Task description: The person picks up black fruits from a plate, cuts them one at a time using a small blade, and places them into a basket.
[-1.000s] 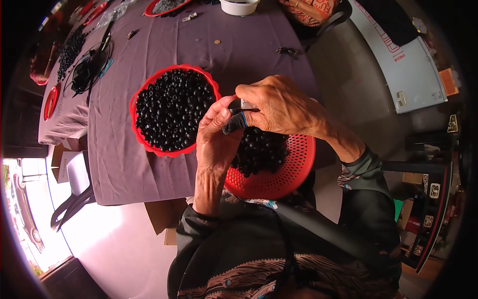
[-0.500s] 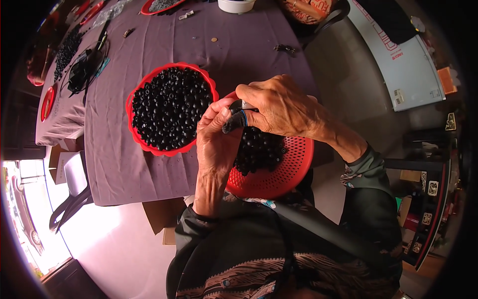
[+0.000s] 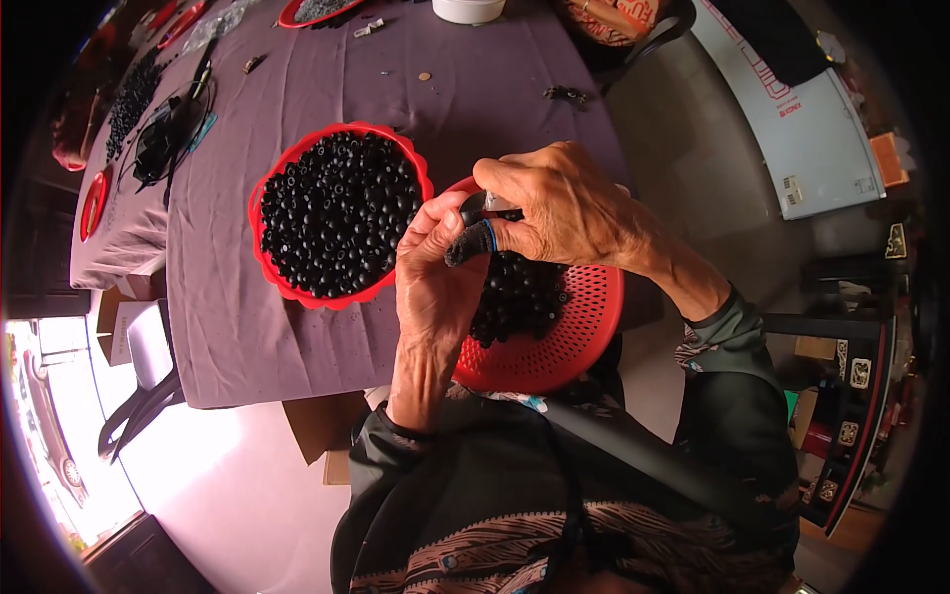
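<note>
Over the red colander (image 3: 592, 332), my two hands meet at the fingertips. My left hand (image 3: 432, 272) pinches a small dark rounded piece (image 3: 474, 207) between thumb and fingers. Closed against it from the right, my right hand (image 3: 579, 203) grips a small pale-and-dark thing, mostly hidden by the fingers. A black knitted finger cover (image 3: 469, 245) with a blue edge sits on the right thumb. Beneath the hands, black bead-like pieces (image 3: 520, 297) lie in the colander. Left of them stands a red scalloped bowl (image 3: 341, 301) full of similar pieces (image 3: 341, 218), some with open hollow ends.
A purple cloth (image 3: 475, 89) covers the table. Toward its far side are a white tub (image 3: 468, 12), a red dish (image 3: 289, 18) and a dark cord bundle (image 3: 566, 96). At left lie a black cabled item (image 3: 158, 148) and a red plate (image 3: 95, 205). Another person's arm (image 3: 604, 15) shows beyond.
Both hands have shifted very slightly to the right, still joined at the fingertips. The small dark piece is tilted a little differently. The bowl and colander stay put.
</note>
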Motion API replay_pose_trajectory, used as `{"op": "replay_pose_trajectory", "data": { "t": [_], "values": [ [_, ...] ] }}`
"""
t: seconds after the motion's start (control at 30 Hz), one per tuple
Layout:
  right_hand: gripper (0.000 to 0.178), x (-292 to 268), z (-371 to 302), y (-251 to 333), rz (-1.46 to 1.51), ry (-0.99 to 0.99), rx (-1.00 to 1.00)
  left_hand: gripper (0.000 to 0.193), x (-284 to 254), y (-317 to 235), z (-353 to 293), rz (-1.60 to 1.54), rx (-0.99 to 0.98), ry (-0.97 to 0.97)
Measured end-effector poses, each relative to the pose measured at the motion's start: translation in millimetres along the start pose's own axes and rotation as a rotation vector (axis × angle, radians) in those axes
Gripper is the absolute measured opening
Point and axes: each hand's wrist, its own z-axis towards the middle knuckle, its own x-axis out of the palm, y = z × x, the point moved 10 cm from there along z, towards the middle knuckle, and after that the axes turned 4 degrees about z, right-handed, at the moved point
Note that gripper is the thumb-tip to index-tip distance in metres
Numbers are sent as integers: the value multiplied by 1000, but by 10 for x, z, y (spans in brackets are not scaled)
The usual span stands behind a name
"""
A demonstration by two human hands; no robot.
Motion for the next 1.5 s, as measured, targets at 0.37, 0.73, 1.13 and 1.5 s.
{"op": "replay_pose_trajectory", "data": {
  "t": [0.37, 0.73, 1.13, 1.5],
  "values": [
    [20, 6, 4, 12, 1, 13, 15, 13, -27, -17, 4, 31, 14, 21],
    [21, 43, -3, -1, 31, 54, 36, 13, -20, -24, 8, 56, 20, 27],
    [23, 47, -25, -24, 24, 28, 29, 14, 37, -24, -2, 66, 28, 25],
    [42, -14, -53, -48, 6, -5, 22, 16, 31, 11, 20, -56, 3, 89]
  ]
}}
